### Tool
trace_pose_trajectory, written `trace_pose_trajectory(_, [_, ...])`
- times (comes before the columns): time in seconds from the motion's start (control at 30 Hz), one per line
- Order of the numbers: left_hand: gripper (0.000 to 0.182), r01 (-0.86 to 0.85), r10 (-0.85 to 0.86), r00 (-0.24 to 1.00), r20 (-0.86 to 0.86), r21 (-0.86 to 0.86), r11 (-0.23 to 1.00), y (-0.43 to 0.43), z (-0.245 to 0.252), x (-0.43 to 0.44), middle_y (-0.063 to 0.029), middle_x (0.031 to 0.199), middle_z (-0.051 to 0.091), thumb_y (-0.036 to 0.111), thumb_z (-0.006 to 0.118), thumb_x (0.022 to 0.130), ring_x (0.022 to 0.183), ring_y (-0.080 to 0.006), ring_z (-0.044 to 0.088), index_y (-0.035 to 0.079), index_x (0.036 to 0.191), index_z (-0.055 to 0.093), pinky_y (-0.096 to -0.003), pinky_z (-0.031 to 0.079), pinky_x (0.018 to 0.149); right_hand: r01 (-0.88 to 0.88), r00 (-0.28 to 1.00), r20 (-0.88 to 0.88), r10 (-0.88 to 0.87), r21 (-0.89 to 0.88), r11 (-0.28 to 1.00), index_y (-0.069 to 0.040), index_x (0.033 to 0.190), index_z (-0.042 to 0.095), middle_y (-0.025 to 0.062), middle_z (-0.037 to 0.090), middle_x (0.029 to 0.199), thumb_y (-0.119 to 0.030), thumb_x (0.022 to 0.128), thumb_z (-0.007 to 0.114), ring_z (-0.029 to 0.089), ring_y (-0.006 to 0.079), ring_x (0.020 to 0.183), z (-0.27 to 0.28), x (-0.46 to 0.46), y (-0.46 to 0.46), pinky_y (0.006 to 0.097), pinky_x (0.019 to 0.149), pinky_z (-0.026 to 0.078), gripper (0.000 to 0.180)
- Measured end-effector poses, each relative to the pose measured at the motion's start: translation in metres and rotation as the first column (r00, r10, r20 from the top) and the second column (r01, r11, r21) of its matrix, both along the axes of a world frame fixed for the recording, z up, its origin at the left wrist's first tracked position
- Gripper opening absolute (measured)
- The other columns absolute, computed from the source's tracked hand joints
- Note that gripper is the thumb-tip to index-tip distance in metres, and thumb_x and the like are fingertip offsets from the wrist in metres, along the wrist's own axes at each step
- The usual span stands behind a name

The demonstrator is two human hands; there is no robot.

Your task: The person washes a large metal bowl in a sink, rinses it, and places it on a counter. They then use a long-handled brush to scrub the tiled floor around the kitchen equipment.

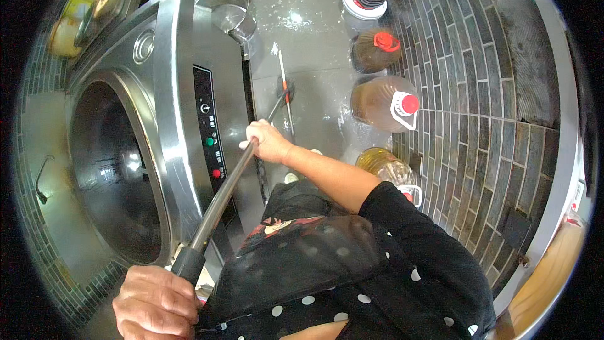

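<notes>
My left hand (155, 303) is closed around the dark grip at the upper end of a long metal pole (226, 193), low at the left. Farther down the same pole, my right hand (268, 141) is wrapped around it, arm stretched forward. The pole runs down to a floor squeegee head (285, 86), a thin pale bar with an orange middle part. That head rests on the wet grey tile floor (321, 99), between the steel range and a row of jugs.
At left stands a stainless steel range (177, 104) with a large wok (118, 174) and a control panel (210, 137). Steel pots (233, 19) sit beyond it. Plastic jugs (380, 104), several red-capped, line the tiled wall (467, 104) at right.
</notes>
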State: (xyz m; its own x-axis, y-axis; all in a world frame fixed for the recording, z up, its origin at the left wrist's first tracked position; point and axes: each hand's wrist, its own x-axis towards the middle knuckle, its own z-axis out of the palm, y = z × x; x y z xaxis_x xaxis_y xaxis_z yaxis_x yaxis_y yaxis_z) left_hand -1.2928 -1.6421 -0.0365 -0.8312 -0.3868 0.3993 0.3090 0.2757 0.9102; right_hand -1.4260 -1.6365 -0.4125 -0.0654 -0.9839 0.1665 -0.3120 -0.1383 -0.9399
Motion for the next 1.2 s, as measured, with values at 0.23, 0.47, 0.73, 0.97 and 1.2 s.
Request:
trace_pose_trajectory(0.23, [0.025, -0.338, 0.366, 0.892, -0.265, 0.146, 0.93, -0.012, -0.035, -0.031, 0.003, 0.052, 0.048, 0.007, 0.07, 0.075, 0.04, -0.0109, 0.047, 0.011, 0.065, 0.048, -0.025, 0.038, 0.037, 0.081, 0.988, -0.132, -0.08, 0.004, 0.997, -0.01, 0.069, 0.047, 0.0078, 0.053, 0.076, -0.034, 0.078, 0.072, 0.048, 0.029, 0.078, -0.016, -0.067, -0.025, 0.0393, 0.069, 0.043, 0.036])
trace_pose_trajectory(0.47, [0.027, -0.46, 0.469, 0.879, -0.089, 0.102, 0.882, -0.066, -0.096, -0.065, 0.0014, 0.055, 0.043, 0.004, 0.059, 0.08, 0.044, -0.0167, 0.042, 0.012, 0.061, 0.041, -0.0336, 0.035, 0.044, 0.332, 0.862, -0.436, -0.258, 0.102, 0.938, -0.005, 0.068, 0.057, 0.016, 0.059, 0.078, -0.034, 0.077, 0.07, 0.056, 0.0354, 0.088, -0.054, -0.148, -0.106, 0.0476, 0.075, 0.047, 0.032])
trace_pose_trajectory(0.73, [0.018, -0.099, 0.092, 0.985, -0.148, -0.044, 0.994, -0.166, -0.034, -0.042, -0.0017, 0.055, 0.051, 0.003, 0.069, 0.068, 0.043, -0.0149, 0.049, 0.007, 0.063, 0.052, -0.0267, 0.041, 0.04, 0.034, 0.993, -0.12, -0.02, 0.119, 0.992, -0.006, 0.073, 0.054, 0.0145, 0.056, 0.083, -0.029, 0.075, 0.072, 0.051, 0.0353, 0.091, -0.018, -0.045, -0.207, 0.0428, 0.081, 0.043, 0.029])
trace_pose_trajectory(0.97, [0.018, -0.074, 0.068, 0.995, -0.071, -0.095, 0.993, -0.229, -0.04, -0.089, -0.0007, 0.056, 0.052, 0.006, 0.068, 0.067, 0.045, -0.0157, 0.051, 0.01, 0.061, 0.051, -0.028, 0.045, 0.045, 0.043, 0.987, -0.16, -0.033, 0.059, 0.997, -0.007, 0.069, 0.055, 0.014, 0.059, 0.078, -0.031, 0.072, 0.076, 0.055, 0.0352, 0.084, -0.021, -0.099, -0.277, 0.0425, 0.074, 0.046, 0.032])
trace_pose_trajectory(1.2, [0.021, -0.446, 0.453, 0.891, -0.019, 0.137, 0.884, -0.277, -0.101, -0.146, -0.0028, 0.06, 0.052, 0.002, 0.057, 0.077, 0.054, -0.018, 0.051, 0.009, 0.063, 0.043, -0.0353, 0.045, 0.058, 0.168, 0.894, -0.434, -0.113, 0.092, 0.981, -0.004, 0.065, 0.054, 0.0159, 0.059, 0.075, -0.027, 0.072, 0.075, 0.057, 0.0348, 0.08, -0.059, -0.253, -0.327, 0.0445, 0.072, 0.046, 0.032])
